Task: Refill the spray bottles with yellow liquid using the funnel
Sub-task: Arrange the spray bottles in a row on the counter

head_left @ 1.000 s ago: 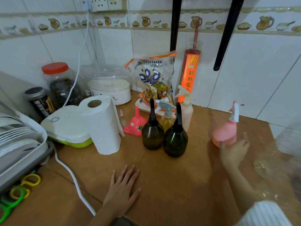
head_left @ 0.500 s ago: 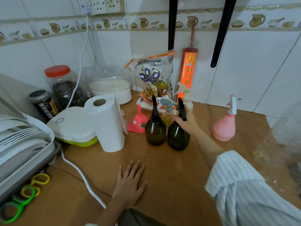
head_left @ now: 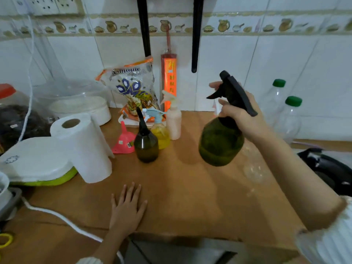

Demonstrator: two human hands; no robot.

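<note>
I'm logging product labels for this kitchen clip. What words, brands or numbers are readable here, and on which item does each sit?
Clear plastic snack bag with orange trim: cursive brand, roughly "Esmaana"; letters uncertain.
Tall red and orange packet against the wall: yellow characters, too blurred to read.
Pink plastic funnel: two small stickers, too small to read.
White lidded appliance with green base: snowflake symbol only, no text.
Dark green spray bottle held in the right hand: no label visible.

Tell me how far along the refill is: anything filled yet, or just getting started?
Barely started. Done: nothing visibly refilled. In hand: the right hand holds one dark green spray bottle lifted off the table, sprayer cap on; the left hand rests flat on the table. Left: the pink funnel lies unused beside the second dark green bottle; uncapping and pouring remain.
</note>
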